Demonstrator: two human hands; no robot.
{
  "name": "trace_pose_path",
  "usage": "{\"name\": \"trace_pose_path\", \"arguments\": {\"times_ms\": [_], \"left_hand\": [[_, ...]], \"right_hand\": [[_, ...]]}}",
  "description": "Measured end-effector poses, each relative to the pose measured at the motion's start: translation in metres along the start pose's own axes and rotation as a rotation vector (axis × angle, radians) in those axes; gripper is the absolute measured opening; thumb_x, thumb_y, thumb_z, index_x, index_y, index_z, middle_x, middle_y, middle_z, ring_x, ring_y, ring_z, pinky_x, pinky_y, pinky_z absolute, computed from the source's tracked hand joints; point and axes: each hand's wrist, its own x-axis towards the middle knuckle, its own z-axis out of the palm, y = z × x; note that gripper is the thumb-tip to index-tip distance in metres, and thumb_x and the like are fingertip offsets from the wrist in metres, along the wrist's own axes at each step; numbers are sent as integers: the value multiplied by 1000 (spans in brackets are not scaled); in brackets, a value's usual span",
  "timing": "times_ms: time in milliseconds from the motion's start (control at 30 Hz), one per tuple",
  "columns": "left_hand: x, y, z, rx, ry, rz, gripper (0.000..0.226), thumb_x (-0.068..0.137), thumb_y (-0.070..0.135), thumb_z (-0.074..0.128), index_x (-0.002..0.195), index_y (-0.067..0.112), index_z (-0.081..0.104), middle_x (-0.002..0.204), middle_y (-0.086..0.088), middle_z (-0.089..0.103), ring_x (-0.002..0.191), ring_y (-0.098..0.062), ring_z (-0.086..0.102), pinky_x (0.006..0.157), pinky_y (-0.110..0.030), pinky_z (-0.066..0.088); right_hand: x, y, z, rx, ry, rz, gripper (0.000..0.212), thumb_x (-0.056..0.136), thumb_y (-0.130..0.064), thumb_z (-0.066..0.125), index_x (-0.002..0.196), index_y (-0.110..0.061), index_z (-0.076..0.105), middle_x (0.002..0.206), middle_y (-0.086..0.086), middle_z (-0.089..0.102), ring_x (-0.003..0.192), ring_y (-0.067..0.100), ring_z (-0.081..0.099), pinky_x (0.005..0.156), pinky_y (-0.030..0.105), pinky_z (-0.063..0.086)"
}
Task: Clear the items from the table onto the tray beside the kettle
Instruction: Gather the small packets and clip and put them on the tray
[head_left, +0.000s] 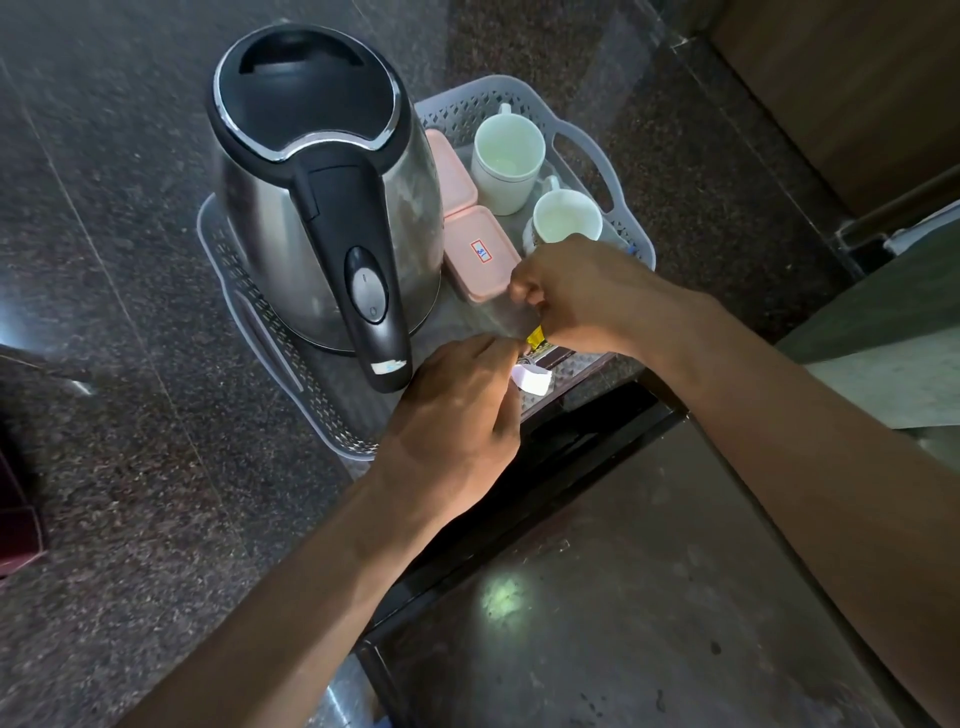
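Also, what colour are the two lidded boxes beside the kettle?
Pale pink; the nearer box carries a small red-edged label. Head view, the only one.

Two bare forearms reach in from the lower edge; no sleeves, watch or rings show — the left hand (457, 410) and right hand (582, 296) are ungloved; knuckles and tendons stand out.

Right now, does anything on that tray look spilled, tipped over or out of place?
Nothing stands out. The kettle, two white cups and two pink boxes stand upright on the tray, and no spill shows. Both hands handle small packets at its near edge.
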Motion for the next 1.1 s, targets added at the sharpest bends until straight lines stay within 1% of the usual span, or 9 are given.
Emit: {"name": "trace_pose_path", "arguments": {"times_ms": [167,333,467,567,767,833,933,1033,1100], "left_hand": [[1,-2,2,-32,-41,-50,28,100,-2,59,122,3,77,108,-15,78,108,-39,74,99,-48,60],[6,0,1,-60,-74,-114,36,104,1,54,135,6,71,122,-14,76,119,-36,70,107,-43,53],[16,3,1,-69,-112,-184,50,108,10,47,158,8,52,137,-16,69,133,-33,62,112,-46,48],[23,6,-1,-89,-112,-190,59,108,6,51,165,2,39,144,-23,65,137,-38,60,115,-47,49],[29,11,0,-79,-104,-169,68,105,1,57,167,-4,29,141,-25,66,134,-38,63,111,-40,49],[28,14,0,-76,-83,-140,75,102,-2,59,168,-8,22,140,-27,66,131,-37,65,109,-34,50],[27,19,3,-159,-25,-102,83,95,-14,64,164,-18,18,134,-28,71,116,-30,71,106,-9,37],[28,21,3,-164,-71,-157,90,98,-7,65,168,-12,8,133,-28,70,111,-40,73,93,-26,51],[28,21,3,-132,-129,-208,96,101,6,64,171,-2,-2,139,-29,65,120,-39,69,98,-40,55]], "right_hand": [[-2,3,-1,12,29,-19,27,87,-14,63,110,-23,75,115,11,72,109,35,67,93,46,58],[-21,14,-13,213,132,-45,30,93,-6,62,114,-21,78,114,2,77,108,21,72,100,39,58],[-48,15,-25,424,201,-112,14,99,-24,71,109,-26,81,99,-14,77,91,-1,72,80,21,56],[-61,11,-24,499,162,-157,19,95,-33,77,113,-28,80,105,-13,79,99,-2,73,91,24,60],[-55,6,-11,386,177,-144,26,93,-18,75,118,-25,77,113,-6,76,106,11,71,97,39,59],[-52,5,-9,384,192,-133,28,92,-16,77,119,-24,76,111,-4,76,102,15,70,94,40,59],[-48,4,-6,355,223,-124,27,90,-15,79,115,-25,78,105,-6,78,94,10,71,90,37,61],[-46,3,-4,291,254,-127,20,89,-16,78,106,-26,81,104,-8,79,95,9,70,90,38,60],[-44,4,-3,247,285,-106,16,90,-19,77,102,-28,82,103,-8,80,99,13,72,91,39,59]]}}
